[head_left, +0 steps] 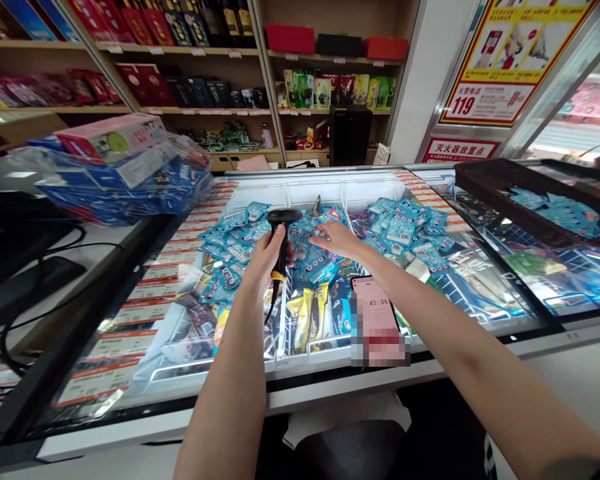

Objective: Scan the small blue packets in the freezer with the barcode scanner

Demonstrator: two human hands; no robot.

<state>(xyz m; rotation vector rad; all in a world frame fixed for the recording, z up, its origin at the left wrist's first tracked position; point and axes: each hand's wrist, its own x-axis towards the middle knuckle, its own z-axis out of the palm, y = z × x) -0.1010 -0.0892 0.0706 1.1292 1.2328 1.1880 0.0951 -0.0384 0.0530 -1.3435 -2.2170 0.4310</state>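
My left hand (pixel 267 257) is wrapped round the handle of a black and yellow barcode scanner (pixel 282 230), its head up and its cable hanging down. My right hand (pixel 337 239) reaches over a pile of small blue packets (pixel 321 265), fingers apart at the packets; I cannot tell whether a fingertip touches one. More blue packets lie to the left (pixel 235 247) and to the right (pixel 403 223) of my hands, on the glass top of a chest freezer (pixel 150 427). A phone (pixel 375 313) showing a timer lies below my right forearm.
Wrapped ice creams (pixel 310 317) show through the glass between white wire dividers. A dark basket (pixel 510 207) with blue packets stands at the right. Plastic-wrapped boxes (pixel 130 173) and black cables (pixel 35 267) are at the left. Stocked shelves (pixel 190 50) line the back wall.
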